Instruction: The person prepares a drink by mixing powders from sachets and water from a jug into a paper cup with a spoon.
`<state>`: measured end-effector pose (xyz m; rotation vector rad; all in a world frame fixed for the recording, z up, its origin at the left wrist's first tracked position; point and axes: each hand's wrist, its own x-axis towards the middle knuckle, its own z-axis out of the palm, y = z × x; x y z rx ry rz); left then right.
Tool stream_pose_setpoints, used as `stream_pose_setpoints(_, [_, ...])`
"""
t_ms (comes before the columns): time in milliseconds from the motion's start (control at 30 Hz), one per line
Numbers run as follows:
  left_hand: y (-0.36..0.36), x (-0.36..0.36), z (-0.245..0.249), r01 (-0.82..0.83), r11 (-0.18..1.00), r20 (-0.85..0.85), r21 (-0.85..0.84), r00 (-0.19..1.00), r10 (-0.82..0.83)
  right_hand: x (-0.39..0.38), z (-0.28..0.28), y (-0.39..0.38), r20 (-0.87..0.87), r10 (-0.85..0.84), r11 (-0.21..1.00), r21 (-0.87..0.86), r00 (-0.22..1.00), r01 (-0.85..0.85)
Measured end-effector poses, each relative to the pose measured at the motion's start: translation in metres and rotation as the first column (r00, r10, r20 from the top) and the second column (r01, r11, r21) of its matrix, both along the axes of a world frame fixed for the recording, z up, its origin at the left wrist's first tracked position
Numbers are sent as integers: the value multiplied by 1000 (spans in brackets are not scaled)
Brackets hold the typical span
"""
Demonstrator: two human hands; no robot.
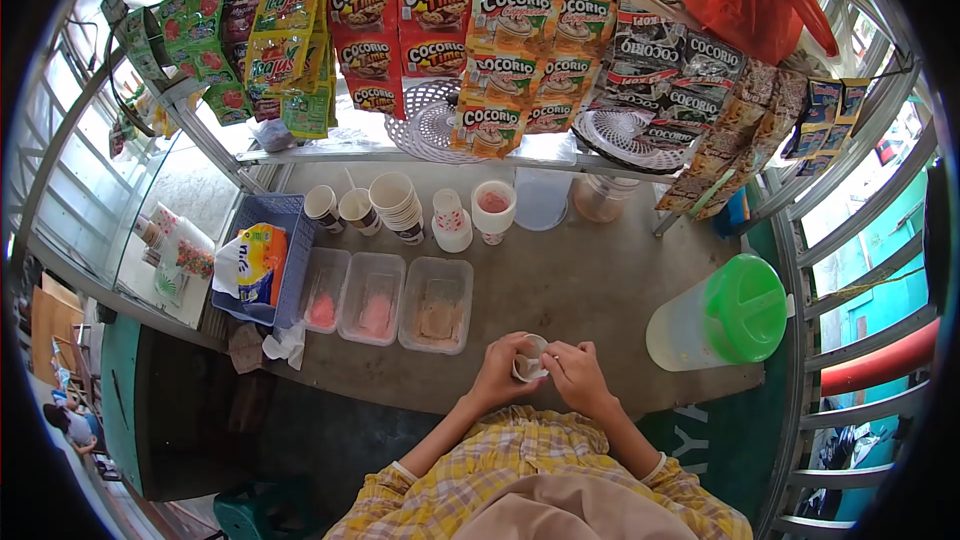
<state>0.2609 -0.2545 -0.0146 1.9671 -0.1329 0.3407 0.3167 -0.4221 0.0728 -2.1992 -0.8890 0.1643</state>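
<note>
My left hand point(497, 368) is wrapped round a small paper cup point(531, 348), tilted so its mouth shows, with something brownish inside. My right hand point(577, 376) is closed at the cup's right rim; what its fingers pinch, if anything, is hidden. Both hands are at the counter's near edge, in front of my body. Just left of them stands a clear tub of brown powder point(437, 320). Beside it are a tub with pink powder point(374, 316) and a narrower pink-powder tub point(322, 310).
Stacked paper cups point(396, 204) and a cup stack with pink contents point(493, 202) line the counter's back. A blue basket point(300, 240) holds a tissue pack point(262, 260). Right stands a green-lidded pitcher point(690, 330). Drink sachets point(500, 60) hang from the shelf above.
</note>
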Motion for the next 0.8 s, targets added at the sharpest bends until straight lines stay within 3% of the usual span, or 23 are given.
stream_pose_setpoints(133, [0, 0, 7, -8, 999, 21, 50, 1000, 7, 0, 0, 0, 7, 12, 999, -35, 1000, -11])
stream_pose_setpoints(233, [0, -2, -1, 18, 1000, -37, -9, 999, -18, -1, 2, 1, -33, -23, 1000, 12, 999, 24])
stream_pose_setpoints(333, [0, 0, 4, -22, 999, 44, 45, 999, 20, 0, 2, 0, 1, 2, 999, -35, 1000, -2])
stream_pose_setpoints(433, [0, -1, 6, -12, 999, 1, 35, 1000, 12, 0, 0, 0, -79, -11, 1000, 20, 997, 13])
stream_pose_setpoints(533, [0, 1, 4, -4, 999, 36, 42, 999, 2, 0, -1, -1, -22, 6, 1000, -31, 1000, -6])
stream_pose_setpoints(633, [1, 1, -5, 12, 1000, 34, 23, 999, -13, 1, 1, -1, -118, 0, 1000, 27, 993, 3])
stream_pose_setpoints(733, [0, 0, 4, 4, 999, 15, 38, 1000, -5, 0, 1, 1, 32, -17, 1000, -24, 999, 17])
stream_pose_setpoints(800, [1, 1, -2, 26, 1000, -21, 14, 999, -26, 1, 1, -1, -69, -3, 1000, 19, 998, 4])
